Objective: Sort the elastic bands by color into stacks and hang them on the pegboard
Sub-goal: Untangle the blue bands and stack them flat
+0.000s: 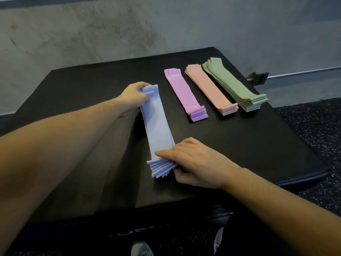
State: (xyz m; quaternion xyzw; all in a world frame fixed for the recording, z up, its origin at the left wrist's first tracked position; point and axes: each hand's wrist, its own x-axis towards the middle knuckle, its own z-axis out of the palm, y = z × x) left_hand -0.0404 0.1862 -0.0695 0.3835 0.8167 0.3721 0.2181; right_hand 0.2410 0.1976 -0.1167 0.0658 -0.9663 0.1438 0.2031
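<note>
On the black padded platform [258, 145], the left hand [134, 97] pinches the far end and the right hand [195, 161] grasps the fanned near end of the stack of flat pale-blue elastic bands [158, 130], likely to square it beside the purple [184, 93], pink [210, 88] and green [234, 84] stacks.

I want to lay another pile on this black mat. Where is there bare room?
Bare patches: the mat right of the right hand, below the pink, peach and green stacks; and the far left corner beyond the left hand. Crowded: the far right, where those stacks lie close together, and around the blue stack.
</note>
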